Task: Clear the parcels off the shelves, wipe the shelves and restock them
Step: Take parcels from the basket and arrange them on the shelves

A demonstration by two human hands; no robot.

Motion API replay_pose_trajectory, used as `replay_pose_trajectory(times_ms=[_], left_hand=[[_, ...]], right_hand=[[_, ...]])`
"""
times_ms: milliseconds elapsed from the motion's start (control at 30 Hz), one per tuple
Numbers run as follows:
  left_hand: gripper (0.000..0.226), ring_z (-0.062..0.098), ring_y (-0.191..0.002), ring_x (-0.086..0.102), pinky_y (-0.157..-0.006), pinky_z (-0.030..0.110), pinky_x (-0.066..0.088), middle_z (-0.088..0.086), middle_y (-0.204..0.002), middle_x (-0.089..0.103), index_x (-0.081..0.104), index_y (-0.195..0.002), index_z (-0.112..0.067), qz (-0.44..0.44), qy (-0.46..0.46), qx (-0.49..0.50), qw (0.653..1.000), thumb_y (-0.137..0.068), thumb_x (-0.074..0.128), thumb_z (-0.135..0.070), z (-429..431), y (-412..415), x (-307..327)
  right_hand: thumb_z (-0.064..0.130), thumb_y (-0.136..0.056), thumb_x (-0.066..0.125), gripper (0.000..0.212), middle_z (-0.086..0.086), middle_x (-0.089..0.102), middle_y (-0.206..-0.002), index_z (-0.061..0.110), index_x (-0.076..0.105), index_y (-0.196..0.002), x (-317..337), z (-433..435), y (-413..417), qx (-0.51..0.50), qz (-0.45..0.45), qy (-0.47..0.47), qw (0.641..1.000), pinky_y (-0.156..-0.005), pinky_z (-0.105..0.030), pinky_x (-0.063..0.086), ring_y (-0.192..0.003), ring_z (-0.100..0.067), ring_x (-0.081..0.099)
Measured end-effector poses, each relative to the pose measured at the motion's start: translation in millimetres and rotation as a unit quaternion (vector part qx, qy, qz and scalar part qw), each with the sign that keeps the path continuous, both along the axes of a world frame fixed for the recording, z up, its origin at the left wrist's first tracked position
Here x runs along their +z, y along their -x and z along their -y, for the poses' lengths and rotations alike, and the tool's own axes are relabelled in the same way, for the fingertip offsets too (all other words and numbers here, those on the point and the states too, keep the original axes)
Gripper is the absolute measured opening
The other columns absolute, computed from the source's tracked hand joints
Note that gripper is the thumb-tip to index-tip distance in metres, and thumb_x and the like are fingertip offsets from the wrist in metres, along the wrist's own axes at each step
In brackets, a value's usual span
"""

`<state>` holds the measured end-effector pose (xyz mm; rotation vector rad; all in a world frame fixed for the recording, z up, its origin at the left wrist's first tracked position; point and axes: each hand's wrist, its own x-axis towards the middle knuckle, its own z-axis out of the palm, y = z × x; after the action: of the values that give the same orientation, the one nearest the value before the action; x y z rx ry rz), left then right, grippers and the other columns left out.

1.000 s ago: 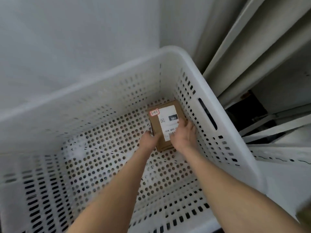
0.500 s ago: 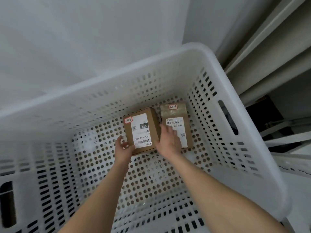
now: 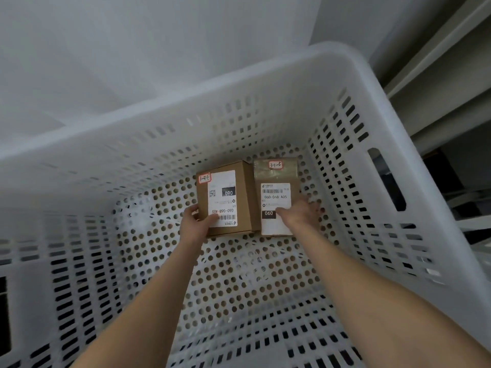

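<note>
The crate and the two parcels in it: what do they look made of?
The crate looks like moulded white plastic, smooth and perforated throughout. The left parcel is plain brown cardboard, matte, with a paper label. The right parcel seems cardboard too, but glossy, likely wrapped in clear tape.

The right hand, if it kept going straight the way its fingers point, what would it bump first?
Probably the crate's perforated side wall. The right hand rests on the flat parcel, fingers pointing toward that wall, though depth is unclear.

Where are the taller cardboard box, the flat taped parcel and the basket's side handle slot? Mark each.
taller cardboard box (image 3: 225, 200): head view, on its white label.
flat taped parcel (image 3: 276, 171): head view, on its taped top.
handle slot (image 3: 386, 179): head view, in the basket's right wall opening.
</note>
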<state>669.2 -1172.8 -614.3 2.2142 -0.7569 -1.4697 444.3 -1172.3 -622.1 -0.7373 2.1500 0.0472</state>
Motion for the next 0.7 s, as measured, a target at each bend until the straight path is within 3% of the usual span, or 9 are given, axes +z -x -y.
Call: replay_pose_trajectory(times_ms=[100,167,233,300,367,433,533,600,700], left_hand=[[0.1,0.027,-0.131,0.043,-0.099,0.036,0.043,0.013,-0.148,0.037,0.022,-0.149,-0.011,0.062,0.002,-0.035,0.997,-0.072,0.082,-0.033,4,-1,3],[0.114,0.03,-0.137,0.033,-0.108,0.046,0.035,0.013,-0.149,0.029,0.016,-0.151,-0.016,0.118,0.01,-0.108,0.987,-0.064,0.085,-0.043,9,7,2],[0.115,0.03,-0.137,0.029,-0.109,0.05,0.033,0.012,-0.147,0.027,0.016,-0.149,-0.021,0.136,0.033,-0.153,0.978,-0.061,0.085,-0.047,12,19,1],[0.115,0.03,-0.137,0.029,-0.109,0.051,0.033,0.012,-0.149,0.026,0.016,-0.149,-0.02,0.135,0.029,-0.136,0.981,-0.061,0.084,-0.05,14,26,-1],[0.117,0.029,-0.132,0.039,-0.105,0.051,0.04,0.009,-0.145,0.037,0.023,-0.147,-0.018,0.119,0.02,-0.11,0.987,-0.054,0.081,-0.061,12,24,0],[0.101,0.025,-0.119,0.055,-0.096,0.047,0.049,0.006,-0.132,0.054,0.04,-0.134,-0.017,0.09,0.013,-0.082,0.993,-0.054,0.078,-0.064,8,15,2],[0.066,0.024,-0.11,0.06,-0.092,0.04,0.051,0.009,-0.128,0.059,0.048,-0.128,-0.01,0.094,0.036,-0.042,0.994,-0.076,0.076,-0.039,3,-1,11],[0.076,0.026,-0.12,0.054,-0.098,0.042,0.047,0.01,-0.138,0.051,0.037,-0.141,-0.006,0.111,0.046,-0.056,0.991,-0.08,0.074,-0.035,4,-8,13],[0.075,0.028,-0.125,0.05,-0.099,0.041,0.045,0.011,-0.14,0.047,0.033,-0.143,-0.005,0.112,0.044,-0.075,0.99,-0.084,0.071,-0.03,4,-7,10]], right_hand=[[0.037,-0.083,0.071,0.081,-0.016,0.033,-0.138,0.012,0.026,-0.145,-5,-2,-10,-0.017,0.031,0.007,0.999,-0.096,-0.042,0.044,-0.127,-0.033,0.037],[0.037,-0.083,0.072,0.083,-0.016,0.033,-0.138,0.011,0.024,-0.146,-5,-5,-13,-0.008,0.02,0.007,1.0,-0.096,-0.042,0.044,-0.126,-0.033,0.038],[0.035,-0.084,0.07,0.079,-0.015,0.034,-0.14,0.013,0.025,-0.146,-2,-8,-15,0.043,-0.053,0.033,0.997,-0.099,-0.042,0.042,-0.127,-0.032,0.037],[0.036,-0.089,0.064,0.069,-0.013,0.037,-0.141,0.016,0.03,-0.146,3,-11,-21,0.14,-0.114,0.109,0.978,-0.101,-0.04,0.041,-0.127,-0.029,0.039],[0.04,-0.097,0.052,0.049,-0.008,0.05,-0.132,0.016,0.045,-0.139,11,-9,-32,0.197,-0.045,0.187,0.961,-0.096,-0.038,0.046,-0.122,-0.025,0.047],[0.04,-0.101,0.041,0.041,-0.006,0.06,-0.122,0.016,0.056,-0.13,19,-7,-50,0.2,0.051,0.2,0.958,-0.092,-0.037,0.048,-0.118,-0.024,0.05],[0.04,-0.102,0.038,0.041,-0.008,0.059,-0.124,0.016,0.058,-0.129,27,-7,-72,0.176,0.126,0.161,0.963,-0.093,-0.039,0.047,-0.121,-0.027,0.048],[0.036,-0.101,0.043,0.041,-0.006,0.05,-0.136,0.019,0.049,-0.138,25,-8,-72,0.168,0.103,0.143,0.97,-0.098,-0.039,0.045,-0.126,-0.025,0.043],[0.03,-0.095,0.056,0.058,-0.009,0.036,-0.145,0.018,0.034,-0.147,23,-10,-47,0.092,-0.019,0.132,0.987,-0.102,-0.036,0.04,-0.13,-0.026,0.038]])
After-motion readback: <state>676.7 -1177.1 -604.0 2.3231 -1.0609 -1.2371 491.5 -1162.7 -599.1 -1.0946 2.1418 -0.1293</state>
